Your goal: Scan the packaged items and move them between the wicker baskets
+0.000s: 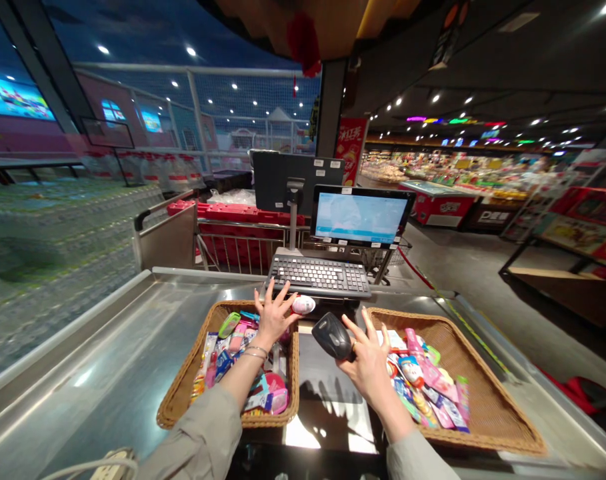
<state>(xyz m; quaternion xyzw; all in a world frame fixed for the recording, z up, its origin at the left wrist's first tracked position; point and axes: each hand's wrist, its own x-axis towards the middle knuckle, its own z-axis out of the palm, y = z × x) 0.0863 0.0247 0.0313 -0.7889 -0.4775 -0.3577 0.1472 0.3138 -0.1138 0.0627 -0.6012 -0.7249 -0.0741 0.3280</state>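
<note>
- Left hand (273, 320): fingers splayed, thumb and index pinching a white-and-pink egg-shaped package (303, 305) at the brown woven left basket's (180, 399) far right corner.
- Right hand (370, 357): fingers gripping a black plastic scanner (331, 335), outer ones extended.

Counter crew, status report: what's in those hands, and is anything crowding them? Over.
Left hand: egg-shaped item at fingertips. Right hand: black scanner. Keyboard just beyond; filled left basket and right basket flank them.

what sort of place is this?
Most likely a supermarket checkout: a black handheld scanner, a screen with a keyboard below it, and goods displays in the background.
</note>
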